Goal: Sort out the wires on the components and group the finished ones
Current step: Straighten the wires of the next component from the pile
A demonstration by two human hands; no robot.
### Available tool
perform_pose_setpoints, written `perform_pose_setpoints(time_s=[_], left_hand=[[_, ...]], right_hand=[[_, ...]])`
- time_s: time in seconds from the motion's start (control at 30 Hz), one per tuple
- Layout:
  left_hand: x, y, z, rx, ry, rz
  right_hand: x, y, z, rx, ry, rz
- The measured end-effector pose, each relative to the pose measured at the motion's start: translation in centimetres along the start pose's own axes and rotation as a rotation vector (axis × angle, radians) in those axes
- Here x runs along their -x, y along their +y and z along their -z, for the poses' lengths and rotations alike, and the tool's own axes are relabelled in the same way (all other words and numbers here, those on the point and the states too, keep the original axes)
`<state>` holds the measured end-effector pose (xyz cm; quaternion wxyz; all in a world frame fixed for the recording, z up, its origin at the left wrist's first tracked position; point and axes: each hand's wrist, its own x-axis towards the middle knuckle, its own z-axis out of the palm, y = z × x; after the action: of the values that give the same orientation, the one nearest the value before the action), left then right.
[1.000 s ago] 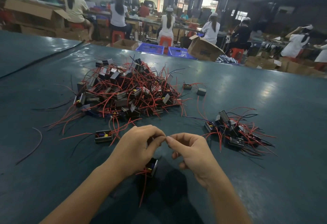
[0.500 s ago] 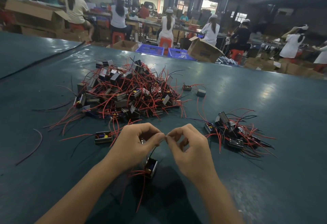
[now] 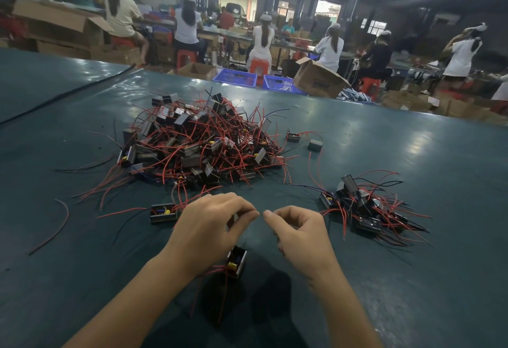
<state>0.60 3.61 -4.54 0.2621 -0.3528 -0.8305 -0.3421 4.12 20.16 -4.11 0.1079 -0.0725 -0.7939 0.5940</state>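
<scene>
Left hand [image 3: 209, 229] parted from right hand [image 3: 299, 235]; component [image 3: 238, 261] holds yellow part [image 3: 232, 266].

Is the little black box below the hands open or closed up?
Open. The box faces the camera with one side uncovered, and a yellow part shows inside it.

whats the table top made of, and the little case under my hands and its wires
The table top looks like a dark teal rubber or vinyl mat, semi-gloss; lamp glare smears across it. The component case is probably dark moulded plastic; light catches its rim. Its wires have thin, flexible red insulation, likely plastic; they curve loosely.
</scene>
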Motion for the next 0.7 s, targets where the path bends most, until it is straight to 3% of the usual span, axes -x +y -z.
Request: perform_pose_setpoints(time_s=[0.17,0.37,0.6,0.7], left_hand=[[0.0,0.4,-0.1,-0.027,-0.049,-0.071],[0.0,0.3,-0.1,0.004,-0.084,-0.054],[0.1,-0.3,-0.2,0.159,-0.149,0.062],[-0.2,-0.2,-0.2,0.251,-0.132,0.111]], right_hand=[[0.3,-0.4,-0.5,-0.069,-0.079,-0.069],[0.1,0.1,-0.6,-0.008,-0.054,-0.013],[0.0,0.8,-0.5,0.196,-0.023,0.127],[0.1,0.9,-0.6,0.237,-0.011,0.313]])
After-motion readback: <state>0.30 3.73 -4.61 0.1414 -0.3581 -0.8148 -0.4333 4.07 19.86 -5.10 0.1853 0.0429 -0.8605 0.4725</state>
